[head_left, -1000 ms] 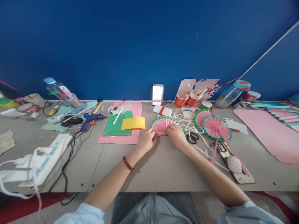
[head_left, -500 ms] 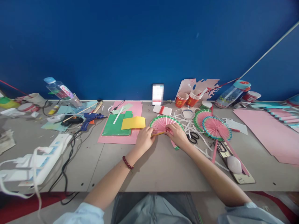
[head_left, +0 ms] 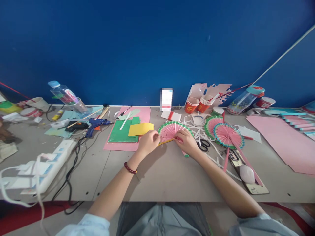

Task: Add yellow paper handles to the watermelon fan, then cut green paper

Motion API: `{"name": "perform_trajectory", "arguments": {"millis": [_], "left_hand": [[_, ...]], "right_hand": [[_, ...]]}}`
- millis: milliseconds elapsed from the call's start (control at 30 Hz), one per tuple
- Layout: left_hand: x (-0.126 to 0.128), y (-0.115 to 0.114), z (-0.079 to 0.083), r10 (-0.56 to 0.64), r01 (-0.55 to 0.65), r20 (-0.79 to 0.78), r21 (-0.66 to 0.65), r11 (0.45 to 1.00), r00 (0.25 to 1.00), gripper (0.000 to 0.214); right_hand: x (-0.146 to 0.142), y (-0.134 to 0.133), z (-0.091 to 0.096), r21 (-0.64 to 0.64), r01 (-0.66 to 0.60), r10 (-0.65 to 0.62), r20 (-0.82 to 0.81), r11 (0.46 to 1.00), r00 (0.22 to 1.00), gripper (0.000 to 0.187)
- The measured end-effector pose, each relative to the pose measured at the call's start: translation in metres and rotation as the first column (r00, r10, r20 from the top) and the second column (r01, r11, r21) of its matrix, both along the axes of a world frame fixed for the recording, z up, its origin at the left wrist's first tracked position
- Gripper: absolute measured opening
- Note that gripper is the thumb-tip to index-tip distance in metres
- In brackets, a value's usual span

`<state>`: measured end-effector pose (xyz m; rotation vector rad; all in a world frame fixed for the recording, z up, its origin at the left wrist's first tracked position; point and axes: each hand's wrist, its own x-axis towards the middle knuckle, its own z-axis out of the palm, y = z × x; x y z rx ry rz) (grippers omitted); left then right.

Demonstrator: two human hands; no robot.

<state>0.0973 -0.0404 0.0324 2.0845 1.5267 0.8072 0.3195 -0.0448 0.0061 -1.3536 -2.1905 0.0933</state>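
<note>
A pink pleated paper fan point(head_left: 169, 129) with a green edge lies half open on the grey table point(head_left: 157, 177). My left hand point(head_left: 148, 142) is closed on a thin yellow stick point(head_left: 165, 141) that runs to the fan's hub. My right hand point(head_left: 187, 141) pinches the fan at its hub, and a folded pink and green part of the fan hangs below it. A red bead bracelet point(head_left: 129, 168) sits on my left wrist.
Two finished fans point(head_left: 227, 134) with pink handles lie to the right, over a phone point(head_left: 246, 173). Scissors point(head_left: 203, 145) and white paper strips lie beside my right hand. Green, yellow and pink sheets point(head_left: 128, 131), a blue glue gun point(head_left: 94, 126) and a power strip point(head_left: 46, 164) lie left. Red paper cups point(head_left: 197, 104) stand at the back.
My left hand has slid left along the yellow stick, away from the fan's hub. The fan's right edge has folded down under my right hand.
</note>
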Motion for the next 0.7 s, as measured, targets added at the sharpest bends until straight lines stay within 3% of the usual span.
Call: {"name": "perform_trajectory", "arguments": {"millis": [200,700], "left_hand": [[0.007,-0.009,-0.007,-0.126,0.147,-0.262,0.063,0.987,0.957,0.003],[0.008,-0.008,-0.01,-0.163,0.196,-0.385,0.048,0.979,0.908,0.013]], "right_hand": [[-0.001,0.0,-0.001,-0.002,0.003,-0.003,0.134,1.0,0.991,0.012],[-0.007,-0.001,0.002,0.053,0.038,-0.055,0.377,0.998,0.925,0.015]]}}
